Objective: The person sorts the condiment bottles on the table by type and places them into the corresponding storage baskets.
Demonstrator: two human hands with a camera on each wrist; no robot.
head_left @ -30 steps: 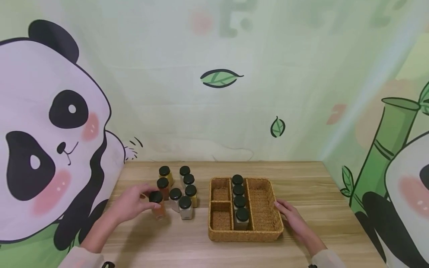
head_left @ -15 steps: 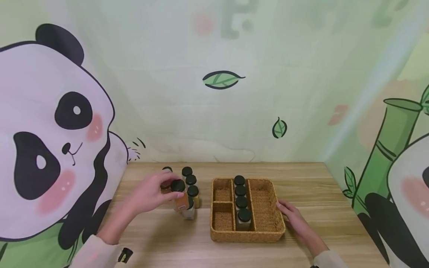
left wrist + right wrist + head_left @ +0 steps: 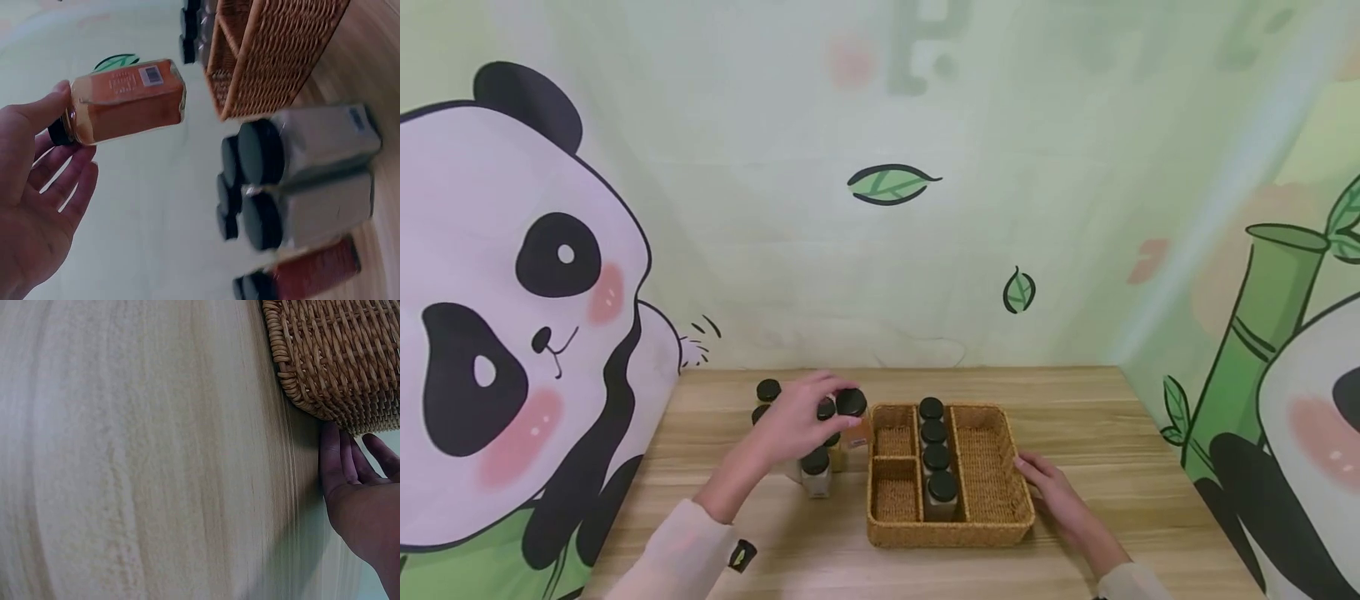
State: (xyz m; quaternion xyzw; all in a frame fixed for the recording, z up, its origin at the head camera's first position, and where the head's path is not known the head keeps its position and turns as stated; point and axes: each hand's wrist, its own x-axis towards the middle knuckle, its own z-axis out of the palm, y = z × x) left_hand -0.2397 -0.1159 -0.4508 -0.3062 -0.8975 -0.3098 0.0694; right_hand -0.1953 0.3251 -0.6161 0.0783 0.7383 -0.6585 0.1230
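My left hand [image 3: 793, 425] pinches the black lid of a spice jar [image 3: 857, 432] filled with orange powder. In the head view the jar hangs near the left rim of a woven basket [image 3: 951, 536]. Seen from the left wrist, the jar's glass body [image 3: 131, 103] points away from the fingers, a barcode label on it. The basket's long middle compartment holds a row of several black-lidded jars [image 3: 942, 492]. At the basket's right side, my right hand [image 3: 1058, 496] touches the outer wall with extended fingers [image 3: 331, 456].
Several more black-lidded jars stand left of the basket, partly hidden behind my left hand; a pale one [image 3: 816, 477] is at the front, and a red one [image 3: 319, 269] shows in the left wrist view. Behind the wooden table [image 3: 820, 558] hangs a panda-print cloth [image 3: 775, 208].
My left hand has lifted the orange jar from the left of the group and carried it rightward over the other jars to the basket's left rim. My right hand stays at the basket.
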